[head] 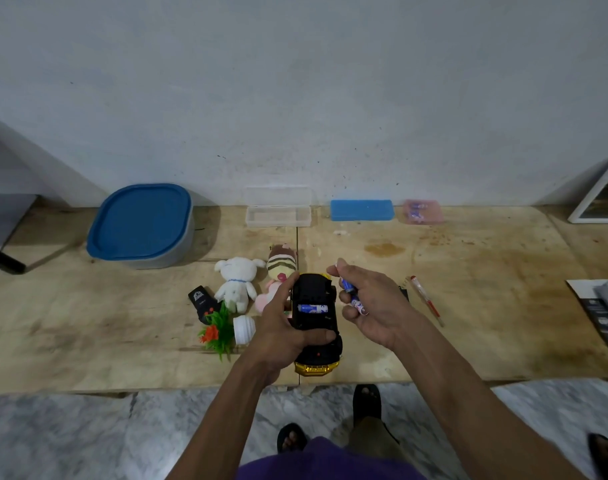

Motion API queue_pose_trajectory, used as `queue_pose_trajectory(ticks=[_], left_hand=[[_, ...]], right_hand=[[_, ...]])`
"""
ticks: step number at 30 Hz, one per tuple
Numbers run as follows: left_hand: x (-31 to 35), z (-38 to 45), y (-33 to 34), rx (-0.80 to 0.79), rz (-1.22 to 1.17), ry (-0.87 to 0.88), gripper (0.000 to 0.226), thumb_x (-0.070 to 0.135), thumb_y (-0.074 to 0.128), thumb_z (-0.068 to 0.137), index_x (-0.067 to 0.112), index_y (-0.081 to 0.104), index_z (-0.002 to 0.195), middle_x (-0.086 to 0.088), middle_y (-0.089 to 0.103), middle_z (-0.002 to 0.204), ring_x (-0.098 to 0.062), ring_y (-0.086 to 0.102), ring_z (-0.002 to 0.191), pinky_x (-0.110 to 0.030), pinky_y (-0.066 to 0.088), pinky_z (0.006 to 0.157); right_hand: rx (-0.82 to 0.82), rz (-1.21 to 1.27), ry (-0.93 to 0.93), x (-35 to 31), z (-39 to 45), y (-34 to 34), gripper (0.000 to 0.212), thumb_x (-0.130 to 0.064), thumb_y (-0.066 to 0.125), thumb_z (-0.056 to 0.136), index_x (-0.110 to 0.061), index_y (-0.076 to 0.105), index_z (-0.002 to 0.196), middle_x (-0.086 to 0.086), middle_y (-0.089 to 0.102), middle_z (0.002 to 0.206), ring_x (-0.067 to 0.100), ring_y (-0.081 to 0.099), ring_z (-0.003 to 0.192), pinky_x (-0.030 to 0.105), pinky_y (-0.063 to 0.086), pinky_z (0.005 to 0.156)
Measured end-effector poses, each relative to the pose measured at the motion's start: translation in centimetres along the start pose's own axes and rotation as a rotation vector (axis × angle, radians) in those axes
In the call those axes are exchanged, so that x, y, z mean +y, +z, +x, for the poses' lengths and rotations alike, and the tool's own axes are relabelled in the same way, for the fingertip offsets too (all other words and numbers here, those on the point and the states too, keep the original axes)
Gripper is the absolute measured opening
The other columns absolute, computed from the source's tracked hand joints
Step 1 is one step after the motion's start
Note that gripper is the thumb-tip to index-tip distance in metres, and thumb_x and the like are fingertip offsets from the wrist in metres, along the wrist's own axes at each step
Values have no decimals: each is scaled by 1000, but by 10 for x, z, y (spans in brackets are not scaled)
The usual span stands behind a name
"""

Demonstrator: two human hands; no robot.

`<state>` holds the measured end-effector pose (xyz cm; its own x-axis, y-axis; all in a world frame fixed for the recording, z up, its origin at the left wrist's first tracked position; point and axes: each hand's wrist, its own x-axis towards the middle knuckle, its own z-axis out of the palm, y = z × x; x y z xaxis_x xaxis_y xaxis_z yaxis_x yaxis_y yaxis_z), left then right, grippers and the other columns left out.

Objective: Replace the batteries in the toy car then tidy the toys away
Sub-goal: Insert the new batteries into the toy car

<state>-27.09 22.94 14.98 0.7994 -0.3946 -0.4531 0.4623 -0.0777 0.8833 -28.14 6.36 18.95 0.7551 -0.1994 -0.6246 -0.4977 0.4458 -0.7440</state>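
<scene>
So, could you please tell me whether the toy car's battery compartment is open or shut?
Open: the toy car lies underside up, and one blue battery shows uncovered inside.

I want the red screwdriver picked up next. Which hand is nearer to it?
Right. The right hand, holding batteries, is just beside the red screwdriver on the table. The left hand grips the toy car, farther from it.

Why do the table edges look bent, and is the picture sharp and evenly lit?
Head view: the wide lens bows the table edge and wall line; light is dim and soft, with a faint shadow beside the blue-lidded tub; the car and battery in the hands look slightly soft, with no glare.
</scene>
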Motion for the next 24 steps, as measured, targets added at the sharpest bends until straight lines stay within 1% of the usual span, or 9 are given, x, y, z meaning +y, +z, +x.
queue_pose_trajectory(ticks=[3,5,6,8,9,11,14,19,24], left_hand=[[2,1,-1,-9,-2,14,114,-12,88,62,36,35,151,3,58,131,-27,67,112,-52,57,92],[4,1,-1,-19,1,30,113,-13,87,63,35,35,151,5,58,128,-25,67,110,-48,59,90],[5,0,-1,-25,5,38,113,-13,86,63,35,35,151,6,58,126,-22,69,107,-44,60,87],[7,-1,0,-36,13,53,112,-15,86,62,36,38,149,6,58,124,-14,71,97,-37,62,79],[8,-2,0,-44,15,61,111,-16,85,61,36,39,148,6,59,124,-12,72,94,-34,61,76],[10,-3,0,-67,8,69,112,-20,83,61,36,39,147,5,60,124,-13,73,93,-31,60,74],[12,-3,0,-94,-3,55,115,-22,82,61,35,37,150,3,57,132,-15,73,95,-31,60,74],[12,-3,-2,-119,-22,42,119,-21,84,58,38,36,150,-4,59,133,-27,69,109,-40,60,82],[12,-3,-3,-145,-33,54,118,-22,83,59,38,38,149,-4,60,136,-30,67,113,-47,59,88]], right_hand=[[-8,-96,-88,0,-2,-4,26,-31,74,87,-11,75,104,-6,51,71,10,35,59,20,27,42],[-22,-199,-170,0,-3,-6,25,-30,77,85,-14,76,104,-6,60,76,8,44,58,15,33,40],[-35,-273,-238,0,-3,-7,22,-28,78,84,-15,76,101,-5,66,79,8,53,60,14,40,43],[-78,-431,-377,1,-4,-8,15,-23,78,84,-16,77,97,-2,74,84,6,66,72,17,52,61],[-100,-492,-417,0,-6,-7,13,-22,78,84,-17,76,96,-3,75,85,2,67,73,16,53,67],[-111,-590,-459,0,-8,-5,14,-22,79,84,-17,77,97,-8,71,84,-5,60,61,10,46,61],[-110,-656,-496,1,-5,-5,20,-21,80,83,-13,78,100,-15,65,72,-5,55,52,8,42,56],[-187,-871,-613,2,-3,-6,21,-18,81,81,-19,73,100,-3,74,83,-5,55,51,8,39,55],[-221,-1122,-789,2,1,-6,25,-29,78,82,-36,70,105,-13,74,93,1,65,79,33,55,72]])
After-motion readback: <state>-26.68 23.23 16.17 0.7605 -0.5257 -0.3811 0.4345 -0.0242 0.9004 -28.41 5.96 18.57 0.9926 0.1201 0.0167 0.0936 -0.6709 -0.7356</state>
